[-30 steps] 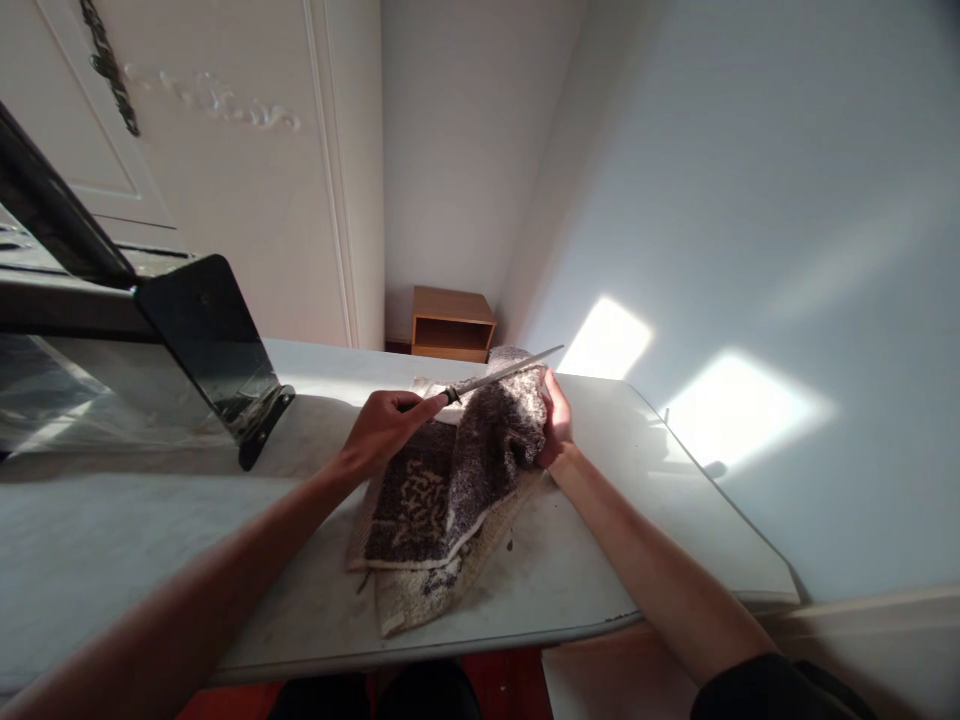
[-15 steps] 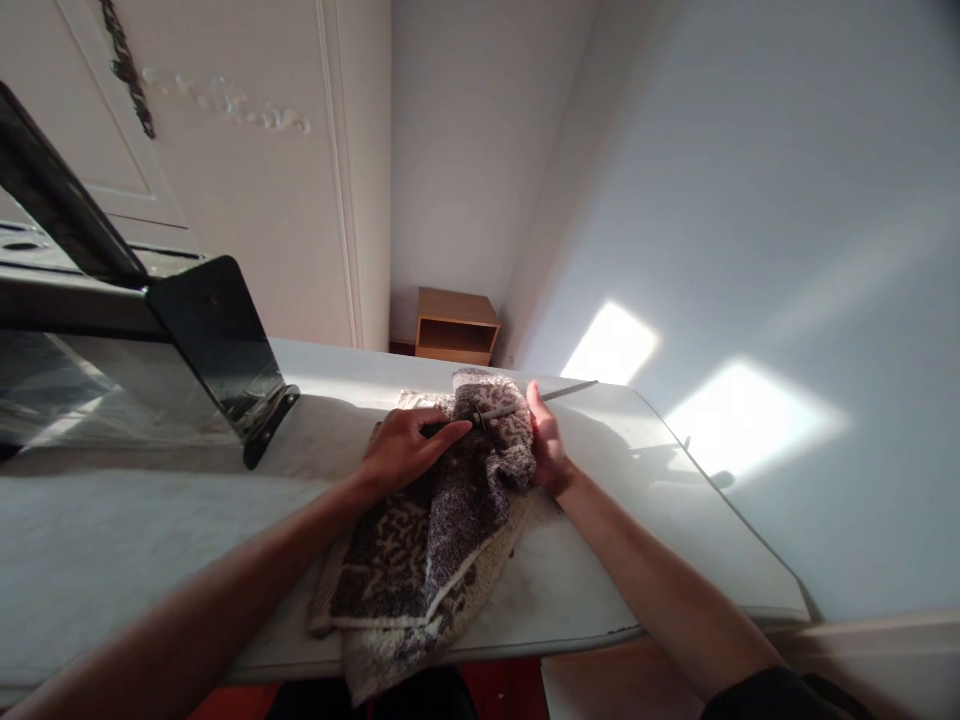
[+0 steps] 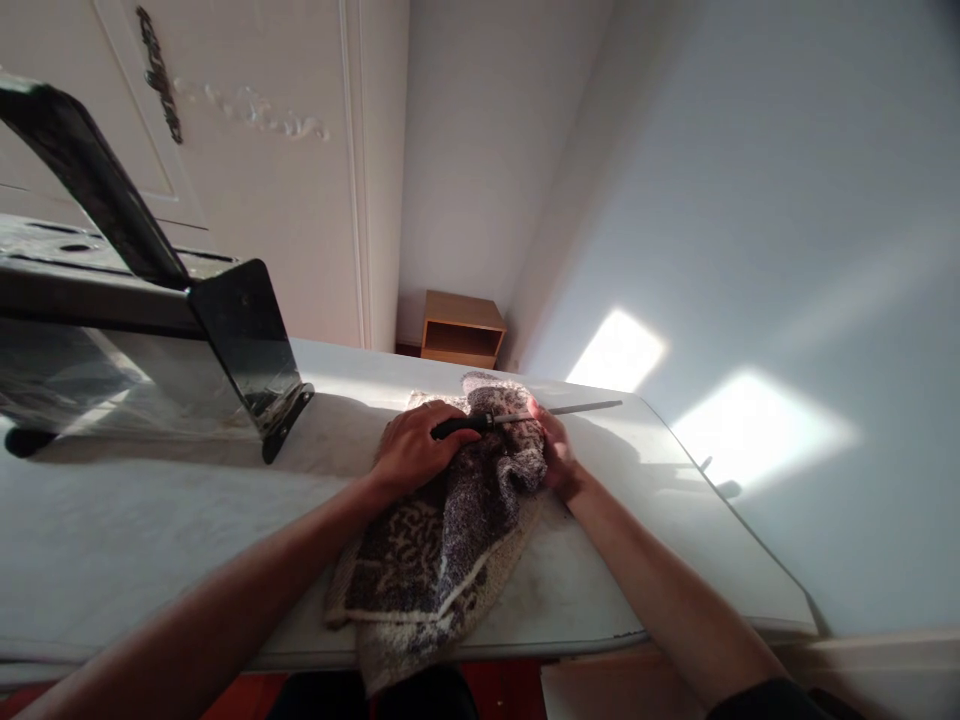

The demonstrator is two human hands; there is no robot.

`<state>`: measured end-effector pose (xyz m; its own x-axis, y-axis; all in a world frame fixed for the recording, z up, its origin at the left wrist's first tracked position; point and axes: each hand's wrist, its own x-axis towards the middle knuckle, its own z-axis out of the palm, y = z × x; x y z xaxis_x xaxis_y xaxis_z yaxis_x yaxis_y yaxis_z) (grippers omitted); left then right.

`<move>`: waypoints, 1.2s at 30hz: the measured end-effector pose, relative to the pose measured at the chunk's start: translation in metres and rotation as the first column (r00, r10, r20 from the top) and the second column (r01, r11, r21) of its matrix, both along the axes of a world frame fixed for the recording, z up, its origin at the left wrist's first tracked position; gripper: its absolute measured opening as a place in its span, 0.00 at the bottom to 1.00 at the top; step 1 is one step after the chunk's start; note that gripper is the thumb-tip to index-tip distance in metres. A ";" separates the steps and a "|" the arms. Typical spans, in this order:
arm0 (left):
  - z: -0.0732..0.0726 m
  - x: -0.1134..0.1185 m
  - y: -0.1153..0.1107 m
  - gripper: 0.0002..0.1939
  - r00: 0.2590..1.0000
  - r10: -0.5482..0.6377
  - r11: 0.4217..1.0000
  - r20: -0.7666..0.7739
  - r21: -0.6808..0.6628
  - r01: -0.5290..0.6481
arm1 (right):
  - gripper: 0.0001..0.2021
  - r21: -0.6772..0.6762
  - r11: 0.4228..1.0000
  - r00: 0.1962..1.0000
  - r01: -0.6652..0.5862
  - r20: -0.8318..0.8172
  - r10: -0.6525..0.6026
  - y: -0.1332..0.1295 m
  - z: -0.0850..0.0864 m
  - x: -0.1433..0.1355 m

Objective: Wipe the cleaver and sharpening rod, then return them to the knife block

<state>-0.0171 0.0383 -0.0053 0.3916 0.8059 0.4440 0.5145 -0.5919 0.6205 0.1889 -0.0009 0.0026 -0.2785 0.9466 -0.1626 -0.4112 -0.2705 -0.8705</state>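
Note:
A honing steel (image 3: 585, 407) with a black handle and a long grey rod lies across a brown and cream patterned towel (image 3: 480, 530). My left hand (image 3: 418, 445) is closed on the handle, its thumb along the near side. The rod points right, and its tip sticks out past my right hand (image 3: 553, 450). That hand grips the bunched towel at its right side, thumb up against the rod. Some of its fingers are hidden behind the cloth. The towel's lower end hangs over the table's near edge.
The white-covered table (image 3: 292, 540) runs under both forearms. At the left stands a black-framed rack (image 3: 247, 330) with clear plastic film on it. A small wooden cabinet (image 3: 463, 310) is beyond the far edge, near a pale wardrobe (image 3: 285, 220). A wall (image 3: 787, 250) borders the right.
The honing steel's handle has turned into clearer view, and its rod lies flatter. My left fingers have shifted on the handle. The whole view has moved slightly, so things sit further right.

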 end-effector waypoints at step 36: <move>0.009 0.004 -0.006 0.12 0.978 -0.043 0.989 -0.206 -0.151 0.011 | 0.16 0.002 0.995 0.995 0.103 -0.003 -0.103 0.000 0.001 -0.004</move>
